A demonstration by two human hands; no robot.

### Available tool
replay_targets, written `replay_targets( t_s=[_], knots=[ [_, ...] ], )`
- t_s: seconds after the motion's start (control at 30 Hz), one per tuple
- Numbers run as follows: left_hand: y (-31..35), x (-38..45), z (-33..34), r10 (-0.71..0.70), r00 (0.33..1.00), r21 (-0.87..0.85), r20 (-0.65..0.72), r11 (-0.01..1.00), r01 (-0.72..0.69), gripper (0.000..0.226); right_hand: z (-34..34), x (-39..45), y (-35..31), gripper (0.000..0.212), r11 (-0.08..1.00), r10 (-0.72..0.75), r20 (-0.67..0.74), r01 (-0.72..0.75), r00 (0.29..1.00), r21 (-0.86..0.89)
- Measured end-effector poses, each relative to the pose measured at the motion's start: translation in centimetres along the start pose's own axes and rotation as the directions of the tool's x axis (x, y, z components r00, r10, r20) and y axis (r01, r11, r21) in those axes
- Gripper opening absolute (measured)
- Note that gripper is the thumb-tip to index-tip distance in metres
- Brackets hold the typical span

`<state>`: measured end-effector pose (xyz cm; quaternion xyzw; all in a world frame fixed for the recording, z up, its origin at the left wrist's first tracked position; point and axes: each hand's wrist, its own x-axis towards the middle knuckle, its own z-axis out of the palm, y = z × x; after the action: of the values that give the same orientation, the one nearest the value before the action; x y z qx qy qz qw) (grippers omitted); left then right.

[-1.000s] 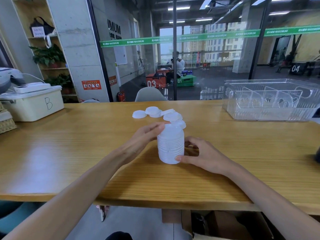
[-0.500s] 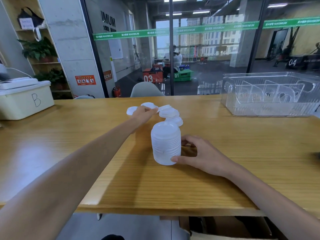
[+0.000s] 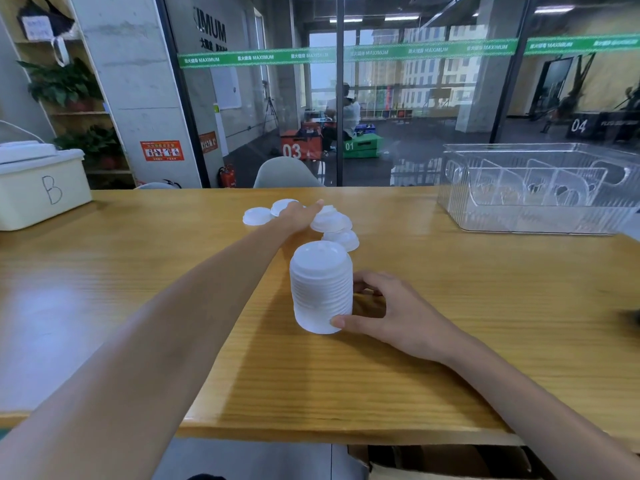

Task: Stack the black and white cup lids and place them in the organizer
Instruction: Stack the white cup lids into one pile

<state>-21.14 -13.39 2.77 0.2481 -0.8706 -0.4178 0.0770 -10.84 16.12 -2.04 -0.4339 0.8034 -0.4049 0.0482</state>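
Observation:
A tall stack of white cup lids point(image 3: 321, 287) stands on the wooden table point(image 3: 485, 278) near its middle. My right hand point(image 3: 391, 313) holds the stack at its base, thumb at the front and fingers curled behind it. Beyond the stack lie several loose white lids point(image 3: 330, 221), one of them point(image 3: 256, 215) at the far left of the group. My left hand point(image 3: 299, 214) reaches out over these loose lids with fingers extended, touching them. The clear plastic organizer point(image 3: 533, 216) with dividers sits at the table's far right. No black lids are visible.
A cream box marked B point(image 3: 41, 190) stands at the table's far left edge. A grey chair point(image 3: 285, 173) is behind the table, in front of a glass wall. A cardboard box point(image 3: 450, 462) sits under the near table edge.
My left hand left the top of the stack and reached forward to the loose lids behind it. My right hand stayed on the stack's base.

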Motion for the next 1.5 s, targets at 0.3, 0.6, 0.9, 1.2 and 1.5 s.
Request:
replay_targets(
  t_s=[0.3,0.6,0.9,1.2,1.5],
  knots=[
    [-0.2,2.1,0.9,0.016,0.996,-0.057,-0.088,0.998,-0.021,0.08,-0.1,-0.2,-0.1,0.063,1.0,0.0,0.009,0.0,1.0,-0.019],
    [-1.9,-0.4,-0.6,0.249,0.942,-0.187,-0.223,0.938,-0.292,0.061,-0.2,-0.1,0.0,0.068,1.0,0.0,0.012,0.0,1.0,-0.024],
    [-2.1,-7.9,-4.1,0.379,0.902,-0.293,-0.206,0.855,-0.427,0.061,-0.3,-0.1,-0.3,0.067,1.0,-0.012,0.016,0.012,1.0,0.008],
    [-4.1,-18.6,-6.5,0.531,0.847,-0.488,0.013,0.743,-0.458,0.05,-0.5,-0.1,-0.6,0.057,1.0,-0.001,0.031,0.0,1.0,0.023],
    [-5.0,-22.2,-5.2,0.583,0.8,-0.432,0.143,0.764,-0.479,0.047,-0.5,-0.3,-0.5,0.074,1.0,0.031,0.032,-0.031,0.999,0.001]
  ],
)
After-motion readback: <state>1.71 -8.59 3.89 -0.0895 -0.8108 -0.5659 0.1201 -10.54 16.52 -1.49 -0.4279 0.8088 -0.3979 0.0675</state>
